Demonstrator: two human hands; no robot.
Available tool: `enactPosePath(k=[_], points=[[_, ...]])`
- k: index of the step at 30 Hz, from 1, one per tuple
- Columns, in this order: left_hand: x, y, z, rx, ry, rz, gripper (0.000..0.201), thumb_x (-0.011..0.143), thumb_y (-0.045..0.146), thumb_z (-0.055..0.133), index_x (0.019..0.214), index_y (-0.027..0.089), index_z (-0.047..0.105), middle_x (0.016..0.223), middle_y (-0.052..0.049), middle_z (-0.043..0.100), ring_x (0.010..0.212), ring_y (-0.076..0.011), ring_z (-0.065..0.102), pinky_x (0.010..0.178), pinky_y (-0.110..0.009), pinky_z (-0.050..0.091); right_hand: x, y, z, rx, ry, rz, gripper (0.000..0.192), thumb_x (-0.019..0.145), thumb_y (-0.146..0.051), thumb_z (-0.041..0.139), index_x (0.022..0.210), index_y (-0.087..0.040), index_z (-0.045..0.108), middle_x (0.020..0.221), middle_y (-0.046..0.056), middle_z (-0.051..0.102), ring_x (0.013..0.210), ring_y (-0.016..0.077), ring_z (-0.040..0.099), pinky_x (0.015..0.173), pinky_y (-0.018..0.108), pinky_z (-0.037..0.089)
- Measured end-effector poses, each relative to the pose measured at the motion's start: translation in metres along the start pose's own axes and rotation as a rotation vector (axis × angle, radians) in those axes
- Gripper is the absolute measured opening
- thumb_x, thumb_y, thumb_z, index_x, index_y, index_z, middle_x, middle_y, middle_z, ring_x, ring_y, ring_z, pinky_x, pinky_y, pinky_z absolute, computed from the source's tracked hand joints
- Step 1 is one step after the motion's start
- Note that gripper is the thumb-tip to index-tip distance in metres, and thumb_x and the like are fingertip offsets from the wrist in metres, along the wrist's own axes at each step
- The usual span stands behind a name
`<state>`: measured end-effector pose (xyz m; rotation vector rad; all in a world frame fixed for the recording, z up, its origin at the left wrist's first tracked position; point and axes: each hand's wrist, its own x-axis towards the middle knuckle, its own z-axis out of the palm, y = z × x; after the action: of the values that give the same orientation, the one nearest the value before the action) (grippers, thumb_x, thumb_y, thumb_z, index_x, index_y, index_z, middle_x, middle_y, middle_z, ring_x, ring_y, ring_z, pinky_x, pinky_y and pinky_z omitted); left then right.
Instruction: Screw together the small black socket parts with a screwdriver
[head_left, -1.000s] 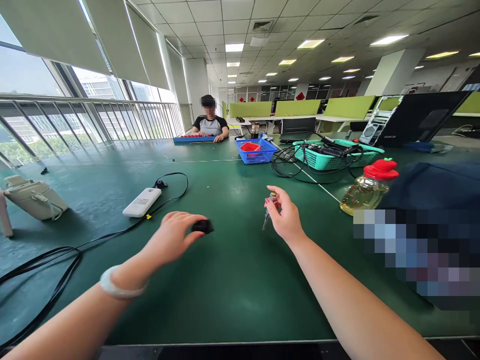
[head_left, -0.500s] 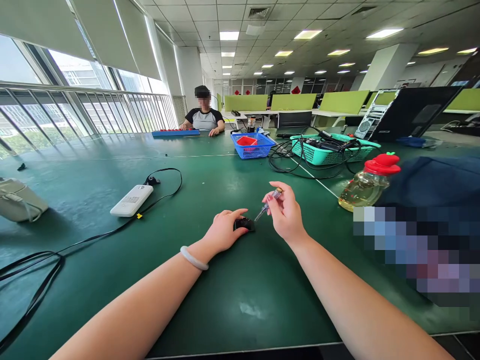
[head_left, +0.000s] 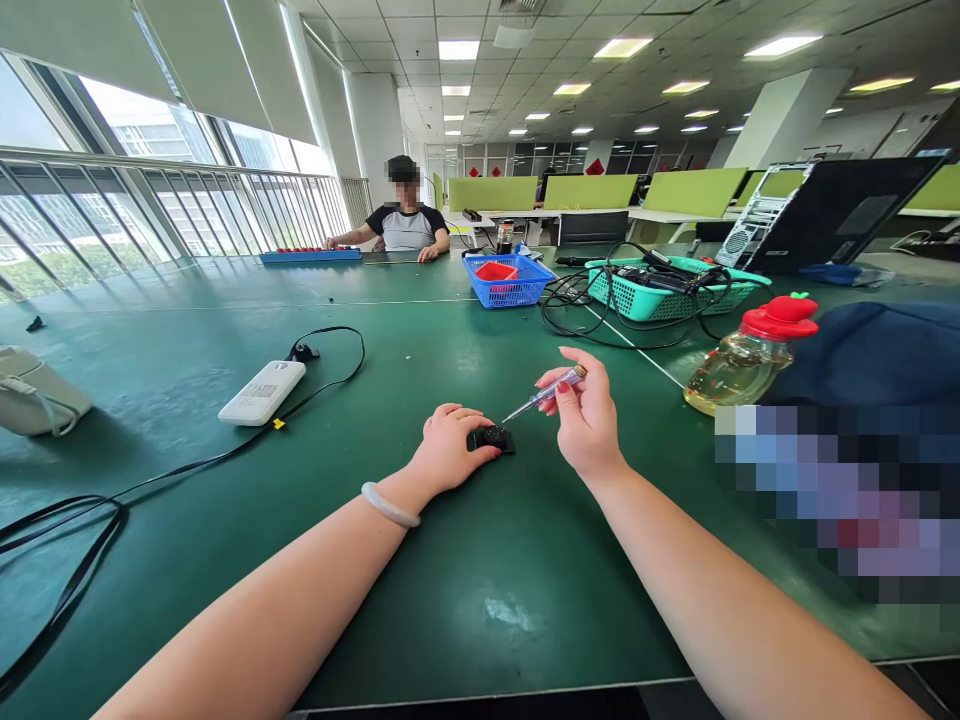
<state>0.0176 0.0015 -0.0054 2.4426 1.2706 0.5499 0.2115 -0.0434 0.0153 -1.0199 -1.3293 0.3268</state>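
Note:
My left hand (head_left: 454,447) is closed around the left side of a small black part (head_left: 495,437) that rests on the green table (head_left: 420,620). What kind of part it is, I cannot make out; its right end shows past my thumb. My right hand (head_left: 586,410) grips a screwdriver (head_left: 541,396) with a clear handle and a brownish end cap. The thin shaft slants down to the left. Its tip is just above the far edge of the black part; whether it touches, I cannot tell.
A white power bank (head_left: 262,392) and a black cable (head_left: 180,468) lie to the left. Further back stand a blue basket (head_left: 510,292) and a green basket (head_left: 637,303) full of cables. A red-lidded bottle (head_left: 739,370) is at right. Across the table sits a person (head_left: 406,225).
The screwdriver tip has shifted up and left over the black part, and its shaft lies flatter. My right hand has moved slightly right. Across the table, the blue tray has slid left.

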Motion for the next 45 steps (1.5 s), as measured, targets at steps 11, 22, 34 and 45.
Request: enactPosePath(k=[11,22,34,45], points=[[0.001,-0.004,0.002,-0.006,-0.002,0.044,0.036,0.083,0.041,0.069,0.117,0.027,0.071,0.128,-0.004,0.069,0.129,-0.0307,0.047,0.115,-0.051,0.036,0.007,0.009,-0.003,0.002,-0.079,0.099,0.044,0.093,-0.051,0.055,0.13,-0.026,0.052,0.091,0.002,0.067,0.064,0.0146,0.058,0.068,0.034,0.054],[0.001,-0.003,0.002,-0.005,-0.011,0.046,0.034,0.084,0.041,0.068,0.115,0.028,0.07,0.127,-0.002,0.069,0.129,-0.0308,0.047,0.116,-0.049,0.034,0.018,0.036,-0.01,0.121,-0.016,0.292,0.054,0.084,-0.054,0.066,0.129,-0.027,0.054,0.075,-0.002,0.062,0.063,0.0144,0.056,0.066,0.033,0.053],[0.001,-0.001,0.0,0.038,-0.024,0.039,0.035,0.085,0.042,0.068,0.118,0.029,0.071,0.132,-0.003,0.066,0.133,-0.0324,0.044,0.117,-0.05,0.033,0.017,0.033,-0.008,0.156,0.076,0.372,0.064,0.073,-0.06,0.075,0.124,-0.024,0.058,0.078,0.0,0.067,0.067,0.016,0.062,0.064,0.032,0.052],[0.0,0.0,0.001,0.047,-0.034,0.014,0.038,0.086,0.043,0.068,0.121,0.029,0.07,0.135,-0.003,0.064,0.135,-0.0331,0.042,0.118,-0.051,0.033,0.016,0.029,-0.011,0.037,0.154,0.516,0.066,0.068,-0.062,0.078,0.119,-0.022,0.065,0.071,-0.002,0.066,0.055,0.0127,0.055,0.059,0.031,0.048]])
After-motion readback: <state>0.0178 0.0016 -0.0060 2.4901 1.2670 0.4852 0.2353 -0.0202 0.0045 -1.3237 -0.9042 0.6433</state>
